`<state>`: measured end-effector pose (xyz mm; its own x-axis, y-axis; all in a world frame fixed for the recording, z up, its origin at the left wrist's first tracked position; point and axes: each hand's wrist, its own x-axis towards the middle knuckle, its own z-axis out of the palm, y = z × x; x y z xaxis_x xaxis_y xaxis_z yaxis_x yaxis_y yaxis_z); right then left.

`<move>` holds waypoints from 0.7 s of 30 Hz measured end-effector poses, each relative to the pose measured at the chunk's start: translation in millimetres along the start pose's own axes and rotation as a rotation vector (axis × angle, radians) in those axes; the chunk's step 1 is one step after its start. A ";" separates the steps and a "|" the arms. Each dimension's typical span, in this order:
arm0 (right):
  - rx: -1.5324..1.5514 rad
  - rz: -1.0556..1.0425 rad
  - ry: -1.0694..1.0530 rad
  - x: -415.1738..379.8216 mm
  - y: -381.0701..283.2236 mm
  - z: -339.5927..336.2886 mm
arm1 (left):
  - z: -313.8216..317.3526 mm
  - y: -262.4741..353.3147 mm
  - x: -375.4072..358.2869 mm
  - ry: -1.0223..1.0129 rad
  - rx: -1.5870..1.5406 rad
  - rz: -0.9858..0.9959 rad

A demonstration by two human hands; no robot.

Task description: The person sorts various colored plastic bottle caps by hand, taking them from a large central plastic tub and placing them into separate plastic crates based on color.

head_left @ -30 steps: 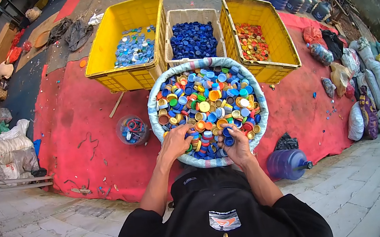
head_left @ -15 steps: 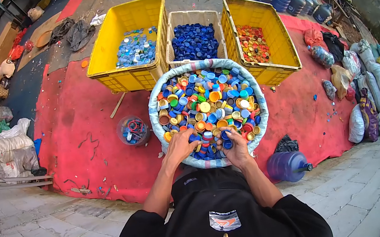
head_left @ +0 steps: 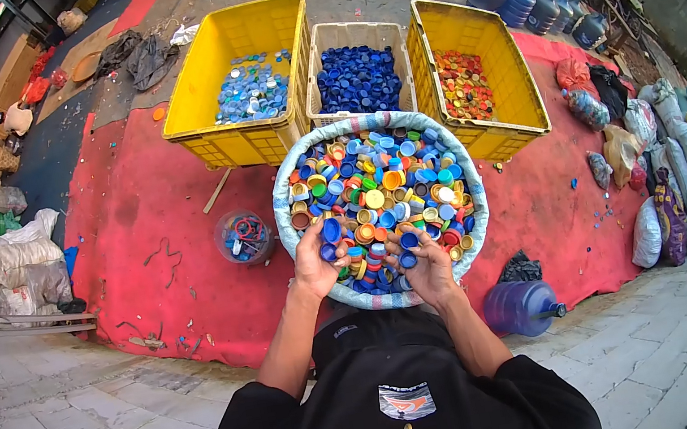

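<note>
A round sack-lined tub (head_left: 283,215) brims with mixed plastic bottle caps (head_left: 374,199) in blue, yellow, orange, red, green and white. Over its near left part, my left hand (head_left: 312,265) is closed round dark blue bottle caps (head_left: 331,231), two of which show at the fingers. My right hand (head_left: 430,267), to the right over the same heap, has its fingers curled on dark blue bottle caps (head_left: 408,241). Behind the tub stand a yellow crate (head_left: 189,104) with light blue and white caps, a whitish crate (head_left: 405,50) with dark blue caps, and another yellow crate (head_left: 507,51) with red and yellow caps.
Left of the tub, a small clear bucket (head_left: 244,237) of odds and ends sits on the red mat (head_left: 145,275). A large blue water jug (head_left: 518,308) lies at the near right. Filled sacks (head_left: 679,158) line the right side; more jugs (head_left: 541,9) stand behind.
My left hand has lifted slightly and turned, bringing dark blue caps into view at its fingers. My right hand has turned a little, its fingers spread more over its blue caps.
</note>
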<state>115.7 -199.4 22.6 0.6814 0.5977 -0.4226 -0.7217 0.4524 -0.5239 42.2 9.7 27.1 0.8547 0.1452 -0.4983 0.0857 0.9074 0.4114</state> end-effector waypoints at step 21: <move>-0.011 -0.192 -0.238 114.1 -104.8 69.0 | 108.6 70.3 136.3 -0.250 -0.344 0.029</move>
<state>260.7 -132.9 80.3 0.7568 0.6405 -0.1306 -0.5799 0.5656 -0.5864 220.4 50.4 71.0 0.9558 0.1110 -0.2721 -0.0799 0.9892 0.1229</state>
